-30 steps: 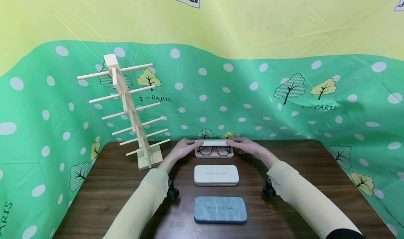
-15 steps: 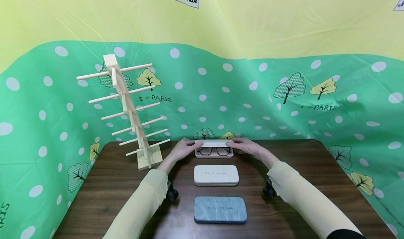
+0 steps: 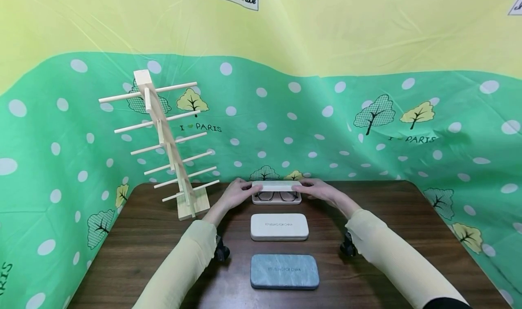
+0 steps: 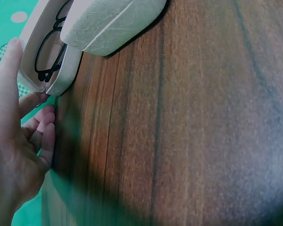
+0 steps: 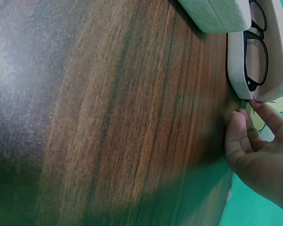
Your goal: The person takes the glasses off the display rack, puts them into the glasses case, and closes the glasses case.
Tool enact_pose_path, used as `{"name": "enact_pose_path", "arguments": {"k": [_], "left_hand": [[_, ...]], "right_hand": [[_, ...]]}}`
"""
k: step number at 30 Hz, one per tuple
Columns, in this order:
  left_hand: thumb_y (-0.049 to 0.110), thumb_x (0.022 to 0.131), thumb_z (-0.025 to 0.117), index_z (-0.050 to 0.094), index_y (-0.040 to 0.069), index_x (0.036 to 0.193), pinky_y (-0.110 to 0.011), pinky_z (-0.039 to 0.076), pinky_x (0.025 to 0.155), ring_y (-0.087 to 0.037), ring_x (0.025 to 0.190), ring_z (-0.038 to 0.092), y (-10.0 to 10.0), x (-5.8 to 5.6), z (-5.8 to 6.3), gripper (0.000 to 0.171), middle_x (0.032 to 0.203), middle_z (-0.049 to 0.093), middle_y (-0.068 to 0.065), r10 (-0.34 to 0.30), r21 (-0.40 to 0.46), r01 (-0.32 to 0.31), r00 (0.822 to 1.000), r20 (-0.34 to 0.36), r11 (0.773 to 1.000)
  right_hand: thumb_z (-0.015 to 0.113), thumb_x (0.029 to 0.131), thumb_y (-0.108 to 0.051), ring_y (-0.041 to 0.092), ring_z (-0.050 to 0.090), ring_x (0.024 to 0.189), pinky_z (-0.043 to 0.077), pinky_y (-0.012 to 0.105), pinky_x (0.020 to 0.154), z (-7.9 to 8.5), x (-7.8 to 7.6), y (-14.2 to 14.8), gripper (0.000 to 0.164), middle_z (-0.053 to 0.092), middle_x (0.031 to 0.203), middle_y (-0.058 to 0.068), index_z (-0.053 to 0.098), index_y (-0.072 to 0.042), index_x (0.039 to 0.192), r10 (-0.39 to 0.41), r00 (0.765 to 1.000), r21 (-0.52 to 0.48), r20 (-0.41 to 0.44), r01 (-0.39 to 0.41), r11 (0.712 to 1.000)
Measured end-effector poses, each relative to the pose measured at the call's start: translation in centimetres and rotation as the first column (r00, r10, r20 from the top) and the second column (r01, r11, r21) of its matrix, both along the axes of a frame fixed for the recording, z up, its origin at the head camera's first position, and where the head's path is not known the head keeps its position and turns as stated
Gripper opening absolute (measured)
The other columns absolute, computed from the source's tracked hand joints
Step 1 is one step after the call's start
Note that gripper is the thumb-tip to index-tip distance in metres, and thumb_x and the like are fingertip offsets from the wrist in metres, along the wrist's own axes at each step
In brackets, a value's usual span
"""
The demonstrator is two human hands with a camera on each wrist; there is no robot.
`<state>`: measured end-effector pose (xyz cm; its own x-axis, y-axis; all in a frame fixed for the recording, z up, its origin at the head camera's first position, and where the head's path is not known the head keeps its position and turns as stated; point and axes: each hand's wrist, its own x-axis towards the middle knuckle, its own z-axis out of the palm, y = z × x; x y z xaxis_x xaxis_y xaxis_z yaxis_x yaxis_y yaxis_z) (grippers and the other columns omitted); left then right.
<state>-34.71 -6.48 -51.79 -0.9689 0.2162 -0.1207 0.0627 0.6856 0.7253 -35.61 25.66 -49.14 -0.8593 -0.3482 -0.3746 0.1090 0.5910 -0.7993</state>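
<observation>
At the back of the table in the head view, a pale eyeglass case point(image 3: 277, 201) stands partly open, its lid point(image 3: 277, 186) tilted over the base. Black-framed eyeglasses point(image 5: 245, 56) lie inside, their upper part hidden by the lid in the head view. My left hand point(image 3: 236, 193) pinches the lid's left end, thumb on its front and fingers at the hinge side. At the other end, my right hand point(image 3: 320, 190) holds the lid likewise. In the left wrist view, the left thumb point(image 4: 12, 59) lies along the lid's edge.
A closed white eyeglass case point(image 3: 279, 229) lies just in front, and a closed blue one point(image 3: 284, 272) nearer to me. Left of them, a wooden rack point(image 3: 173, 150) with several pegs stands on the table point(image 3: 408, 214). A patterned green and yellow cloth point(image 3: 310, 132) hangs behind.
The lid has come down slightly between both hands, covering more of the eyeglasses. Both hands stay at its ends, and the other cases have not moved.
</observation>
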Motion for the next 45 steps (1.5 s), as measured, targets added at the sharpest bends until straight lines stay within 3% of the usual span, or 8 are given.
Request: {"name": "enact_pose_path", "arguments": {"k": [27,34,41,45], "left_hand": [[0.071,0.091,0.061,0.056,0.014,0.148,-0.048,0.045,0.110,-0.031,0.132,0.052,0.0,0.2,-0.6,0.081,0.139,0.054,-0.012,-0.008,-0.038,0.007,0.999,-0.034,0.999],[0.065,0.087,0.071,0.056,0.015,0.148,-0.045,0.044,0.113,-0.031,0.135,0.051,-0.1,0.3,-0.9,0.080,0.142,0.054,-0.012,-0.047,-0.128,0.034,0.994,-0.101,0.991],[0.063,0.083,0.077,0.055,0.016,0.149,-0.046,0.043,0.114,-0.033,0.138,0.048,-0.1,0.4,-0.9,0.085,0.145,0.053,-0.013,-0.065,-0.134,0.050,0.992,-0.110,0.990],[0.065,0.080,0.079,0.054,0.017,0.150,-0.046,0.043,0.114,-0.033,0.139,0.047,0.0,0.4,-1.3,0.089,0.147,0.051,-0.013,-0.072,-0.159,0.052,0.990,-0.121,0.986]], "right_hand": [[0.067,0.094,-0.057,0.034,0.057,0.131,0.051,0.049,0.107,-0.2,0.3,0.0,0.083,0.049,0.154,0.021,0.044,-0.004,0.154,0.013,0.996,0.085,-0.093,-0.005,0.996],[0.074,0.093,-0.049,0.034,0.055,0.133,0.043,0.055,0.113,-0.6,0.5,0.3,0.074,0.059,0.146,0.018,0.054,-0.005,0.148,0.078,0.971,0.152,-0.226,-0.044,0.987],[0.081,0.088,-0.044,0.028,0.063,0.113,0.052,0.048,0.099,-0.9,0.8,0.1,0.069,0.066,0.132,0.015,0.060,-0.006,0.142,0.096,0.949,0.184,-0.299,-0.041,0.982],[0.084,0.084,-0.044,0.029,0.064,0.111,0.053,0.047,0.096,-1.1,1.0,-0.2,0.073,0.065,0.131,0.016,0.060,-0.006,0.141,0.107,0.939,0.215,-0.326,-0.037,0.976]]}}
